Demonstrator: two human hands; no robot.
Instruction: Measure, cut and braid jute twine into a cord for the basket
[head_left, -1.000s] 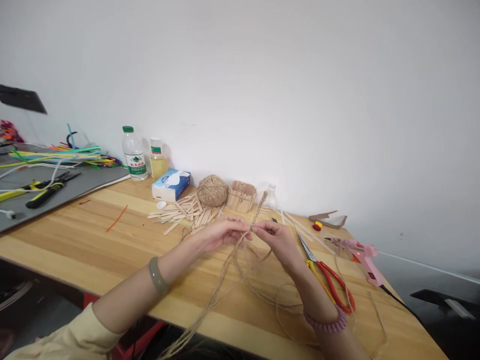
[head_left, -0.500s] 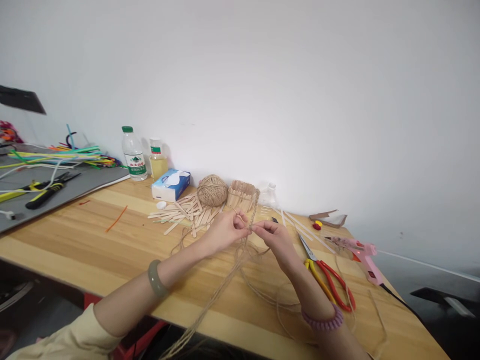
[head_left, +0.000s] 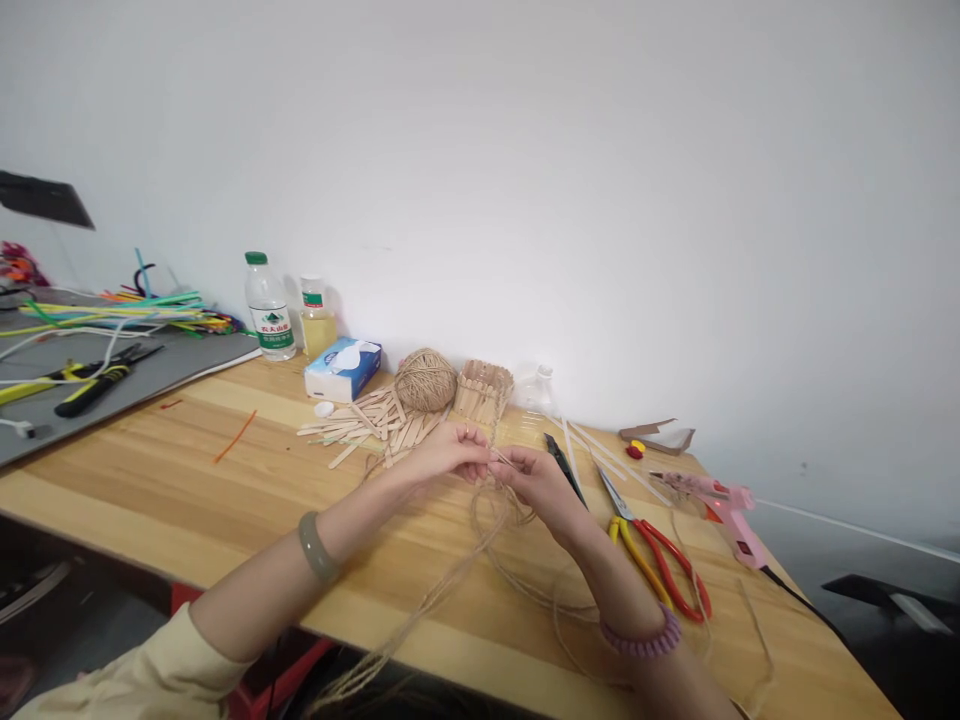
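Observation:
My left hand (head_left: 459,452) and my right hand (head_left: 534,482) meet over the middle of the table, fingertips pinched together on jute twine (head_left: 442,592). A short braided or knotted length of the twine rises beyond my fingers toward a small box of craft sticks (head_left: 481,390). Loose strands hang below my hands, loop on the wood and trail off the front edge. Exactly how the strands cross is hidden by my fingers. Behind my left hand sits a ball of twine (head_left: 425,380), with loose craft sticks (head_left: 367,420) beside it.
Right of my hands lie a utility knife (head_left: 564,466), red-and-yellow-handled scissors (head_left: 656,565) and a pink glue gun (head_left: 724,510) with its cord. At the back left stand a tissue pack (head_left: 343,372) and a water bottle (head_left: 270,310). Pliers (head_left: 94,388) rest on a grey mat.
Both hands have shifted slightly left, still pinching the twine. The braided length has dropped lower, and more of the utility knife now shows.

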